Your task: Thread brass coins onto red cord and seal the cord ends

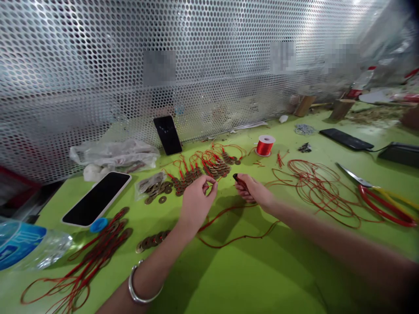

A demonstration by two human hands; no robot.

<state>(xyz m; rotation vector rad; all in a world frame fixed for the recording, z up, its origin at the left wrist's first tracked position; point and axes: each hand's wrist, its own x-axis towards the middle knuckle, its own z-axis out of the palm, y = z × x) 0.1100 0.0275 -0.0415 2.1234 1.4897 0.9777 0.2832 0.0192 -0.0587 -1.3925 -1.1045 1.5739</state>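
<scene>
My left hand (198,196) pinches a thin red cord (220,179) between thumb and fingertips, and a short end of it points toward my right hand. My right hand (252,189) is wrapped round what looks like a dark lighter (240,179), its black top showing above the thumb. The two hands are a little apart over the green table. Below them a red knotted cord (225,245) curves across the surface. Just beyond my left hand lie rows of old-style coins (190,176) strung with red loops. A shorter row of coins (152,241) rests beside my left forearm.
Strung coin bundles (111,240), a white-edged phone (96,198) and a plastic bottle (36,246) are at left. A second phone (167,134) leans against the perforated metal panel (209,78). Rightward are a red thread spool (264,146), tangled cord (310,183) and scissors (382,203).
</scene>
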